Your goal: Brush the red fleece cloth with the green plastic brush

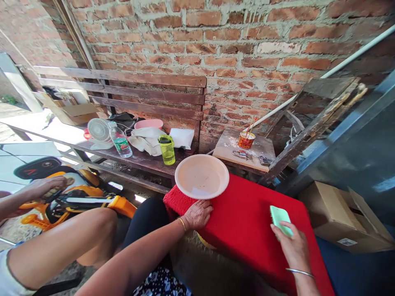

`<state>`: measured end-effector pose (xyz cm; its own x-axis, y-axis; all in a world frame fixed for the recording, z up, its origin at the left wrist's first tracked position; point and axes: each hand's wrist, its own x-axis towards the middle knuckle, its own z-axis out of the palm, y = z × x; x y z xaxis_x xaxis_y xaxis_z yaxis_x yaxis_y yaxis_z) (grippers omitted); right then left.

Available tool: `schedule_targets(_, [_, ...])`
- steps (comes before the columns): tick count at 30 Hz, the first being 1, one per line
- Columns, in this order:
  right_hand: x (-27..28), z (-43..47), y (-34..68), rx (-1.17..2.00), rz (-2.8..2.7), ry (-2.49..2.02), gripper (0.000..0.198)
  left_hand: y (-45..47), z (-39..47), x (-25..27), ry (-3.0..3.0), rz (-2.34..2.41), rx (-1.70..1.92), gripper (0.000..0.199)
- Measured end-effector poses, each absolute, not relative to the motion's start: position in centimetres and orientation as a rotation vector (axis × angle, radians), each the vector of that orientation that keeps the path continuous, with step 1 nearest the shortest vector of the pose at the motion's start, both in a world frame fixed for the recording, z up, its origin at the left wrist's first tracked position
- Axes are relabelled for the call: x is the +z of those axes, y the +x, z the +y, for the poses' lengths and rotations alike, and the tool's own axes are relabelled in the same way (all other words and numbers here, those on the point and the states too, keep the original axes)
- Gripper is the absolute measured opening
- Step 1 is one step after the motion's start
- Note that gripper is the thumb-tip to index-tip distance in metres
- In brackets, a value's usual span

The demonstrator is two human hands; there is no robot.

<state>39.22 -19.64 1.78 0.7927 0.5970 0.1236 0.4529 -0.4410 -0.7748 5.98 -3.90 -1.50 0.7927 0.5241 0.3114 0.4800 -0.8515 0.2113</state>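
My right hand grips a mint-green scrub brush over the right part of the red cloth, its fingers bent around the near end. What look like short bristles show along the brush's left edge. My left hand lies palm down on the cloth near the front edge, fingers stretched toward the basin and holding nothing. Just beyond its fingertips stands a pale pink basin with some water in it. Whether the fingers touch the basin's rim, I cannot tell.
On the wooden bench are a green bottle, a water bottle, a fan and cloths. A small table holds a red paper cup and padlocks. Another person's hand holds a brush at left. A cardboard box stands right.
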Motion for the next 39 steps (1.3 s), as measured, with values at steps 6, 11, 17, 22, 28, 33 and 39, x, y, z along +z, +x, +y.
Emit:
schedule_targets(6, [2.2,-14.4,29.7,0.533,-0.882,-1.925,0.055,6.0,-3.9,-1.2,2.858,0.814,0.465,0.025])
schedule_targets(11, [2.2,-11.5,25.8,0.643,-0.836,-1.885,0.054,5.9,-4.0,-1.3,2.872,0.804,0.517,0.022])
schedule_targets(17, [1.7,-11.5,25.3,0.585,-0.78,-1.966,0.056,6.5,-5.0,-1.6,2.807,0.868,0.718,0.033])
schedule_targets(22, [1.6,-13.8,26.4,0.558,-0.674,-2.012,0.063,8.2,-6.7,-1.1,2.773,0.961,0.716,0.056])
schedule_targets(28, [2.9,-17.2,26.5,0.541,-0.55,-2.024,0.067,11.1,-8.1,-1.7,2.684,1.255,0.55,0.07])
schedule_targets(33, [3.2,-20.2,28.0,0.57,-0.471,-2.03,0.066,12.8,-8.5,-2.5,2.706,1.255,0.484,0.074])
schedule_targets(39, [1.7,-20.7,28.7,0.612,-0.501,-2.001,0.067,11.9,-7.9,-2.2,2.749,1.077,0.479,0.069])
